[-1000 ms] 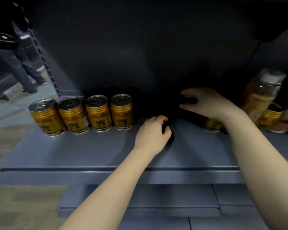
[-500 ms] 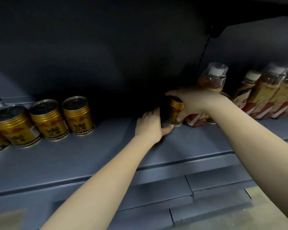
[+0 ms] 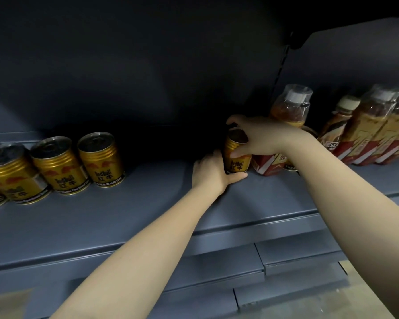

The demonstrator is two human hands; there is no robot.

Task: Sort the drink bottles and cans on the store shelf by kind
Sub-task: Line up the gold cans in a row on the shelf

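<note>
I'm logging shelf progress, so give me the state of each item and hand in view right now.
Gold can: upright on the shelf, held by both hands.
Right hand: fingers curled over the can's top.
Left hand: grips the can's base.
Row of gold cans: upright, grouped at left.
Tea bottle: upright beside the held can.
Bottles at right: standing together.
Shelf: bare between the groups.

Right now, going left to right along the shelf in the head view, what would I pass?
Row of gold cans → left hand → gold can being held → right hand → tea bottle → coffee bottle → wrapped bottles.
</note>
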